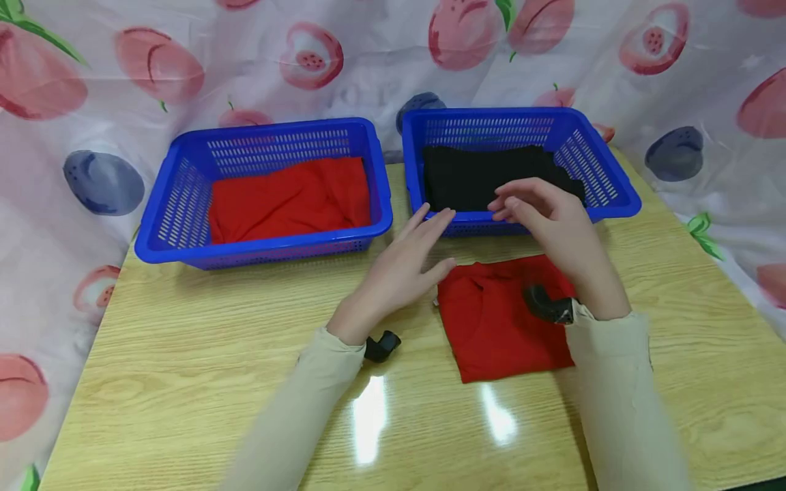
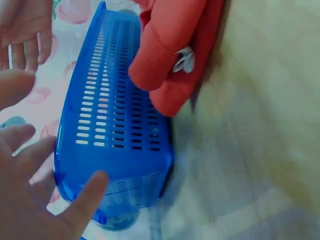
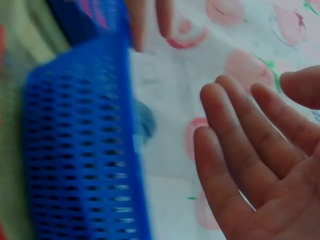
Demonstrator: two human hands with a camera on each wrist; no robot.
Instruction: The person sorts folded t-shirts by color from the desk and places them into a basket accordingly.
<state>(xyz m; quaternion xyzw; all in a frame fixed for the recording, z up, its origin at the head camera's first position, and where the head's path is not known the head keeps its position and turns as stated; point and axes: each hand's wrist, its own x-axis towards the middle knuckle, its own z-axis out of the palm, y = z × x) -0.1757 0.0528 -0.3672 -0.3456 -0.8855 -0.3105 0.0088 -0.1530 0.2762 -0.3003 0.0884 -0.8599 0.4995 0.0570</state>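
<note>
On the desk [image 1: 215, 354], right of its middle and set in from the near edge, we see the red cloth [image 1: 497, 334], folded flat. The left wrist view gives us its thick rolled edge and a white tag [image 2: 185, 60], which the head view leaves as a mere speck. Beyond it, the left hand [image 1: 399, 273] is released, its fingers spread; we cannot tell whether they touch the right basket [image 1: 469, 217]. The right hand [image 1: 549, 218] is also released, its fingers loosely bent; the head view overlaps them with the basket's rim, while the right wrist view shows us the palm and a gap there.

That basket stands toward the far right corner, the left basket [image 1: 276, 244] toward the far left one. Only from the head do we see inside: black cloth [image 1: 473, 177] right, more red fabric [image 1: 288, 201] left. Behind hangs a fruit-print backdrop [image 1: 374, 34].
</note>
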